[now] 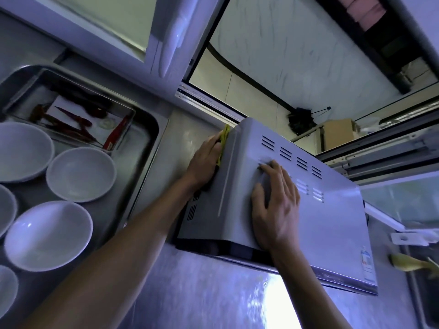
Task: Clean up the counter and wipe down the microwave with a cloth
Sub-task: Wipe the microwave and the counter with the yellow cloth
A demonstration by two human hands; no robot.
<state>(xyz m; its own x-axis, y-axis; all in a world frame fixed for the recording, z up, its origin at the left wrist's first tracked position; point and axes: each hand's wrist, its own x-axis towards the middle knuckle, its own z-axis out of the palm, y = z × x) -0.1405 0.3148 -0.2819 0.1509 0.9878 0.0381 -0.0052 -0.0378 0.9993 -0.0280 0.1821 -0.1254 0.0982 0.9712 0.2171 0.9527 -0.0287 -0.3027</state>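
Yellow cloth (224,144) between left-hand fingers (215,143) and microwave (273,203)

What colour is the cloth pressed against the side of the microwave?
Yellow. The cloth shows in the head view, under the left hand.

- The yellow cloth (223,144) shows only as a thin edge; the left hand (204,162) covers the remainder.
- White bowls (7,207) at the left are cut off by the frame edge.
- A yellow object (408,263) at the right edge is blurred; identity indeterminate.
- The microwave (285,210) door face is out of sight.
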